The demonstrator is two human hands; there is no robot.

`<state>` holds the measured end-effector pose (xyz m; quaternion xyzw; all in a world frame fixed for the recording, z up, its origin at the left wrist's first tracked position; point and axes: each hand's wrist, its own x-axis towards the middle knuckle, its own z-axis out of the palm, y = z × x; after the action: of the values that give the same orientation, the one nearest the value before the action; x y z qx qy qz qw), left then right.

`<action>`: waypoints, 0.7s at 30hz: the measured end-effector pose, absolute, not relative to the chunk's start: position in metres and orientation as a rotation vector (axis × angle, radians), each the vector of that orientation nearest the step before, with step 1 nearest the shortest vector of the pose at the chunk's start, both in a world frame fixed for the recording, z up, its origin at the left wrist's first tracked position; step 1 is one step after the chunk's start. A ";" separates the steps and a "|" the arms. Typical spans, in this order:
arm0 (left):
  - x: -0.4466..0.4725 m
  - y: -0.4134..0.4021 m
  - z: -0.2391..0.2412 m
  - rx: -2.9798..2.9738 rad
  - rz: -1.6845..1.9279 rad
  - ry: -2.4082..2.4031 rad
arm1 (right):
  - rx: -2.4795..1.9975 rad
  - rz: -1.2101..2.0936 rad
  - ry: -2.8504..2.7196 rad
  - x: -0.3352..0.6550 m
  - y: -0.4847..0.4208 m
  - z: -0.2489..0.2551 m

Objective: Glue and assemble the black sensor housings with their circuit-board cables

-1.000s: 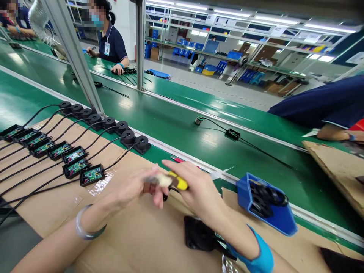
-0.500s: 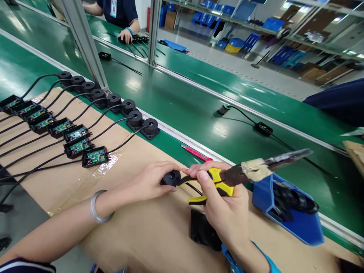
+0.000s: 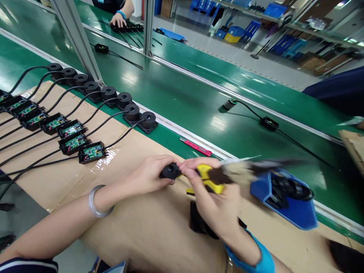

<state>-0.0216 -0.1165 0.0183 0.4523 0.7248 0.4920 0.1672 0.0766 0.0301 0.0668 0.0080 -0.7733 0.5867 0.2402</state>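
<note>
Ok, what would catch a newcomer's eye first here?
At centre, the left hand pinches a black ring-shaped part while the right hand grips a yellow-handled tool. To the left, a row of open black boxes with green circuit boards lies on cardboard; a blue bin sits at right.

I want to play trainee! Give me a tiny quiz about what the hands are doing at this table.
1. True or false: the left hand holds a black round part.
2. Pick one: what colour is the handle of the tool gripped in the right hand? A red, B yellow, C green.
3. Count: how many pieces are in the row of cabled round parts along the far edge of the cardboard?

Key: 1 true; 2 B; 3 eight.
</note>
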 end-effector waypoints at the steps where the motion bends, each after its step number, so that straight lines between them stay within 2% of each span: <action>1: -0.022 -0.116 0.018 1.287 1.402 2.066 | 0.018 1.592 -2.157 0.077 0.030 0.066; 8: -0.023 -0.117 0.019 1.288 1.372 2.078 | 0.022 1.618 -2.038 0.078 0.031 0.071; 21: -0.021 -0.116 0.020 1.288 1.400 2.071 | 0.051 1.632 -2.179 0.074 0.031 0.065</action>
<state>-0.0214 -0.1157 0.0195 0.4519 0.7265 0.4910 0.1639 0.0736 0.0315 0.0652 0.0181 -0.7828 0.5862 0.2078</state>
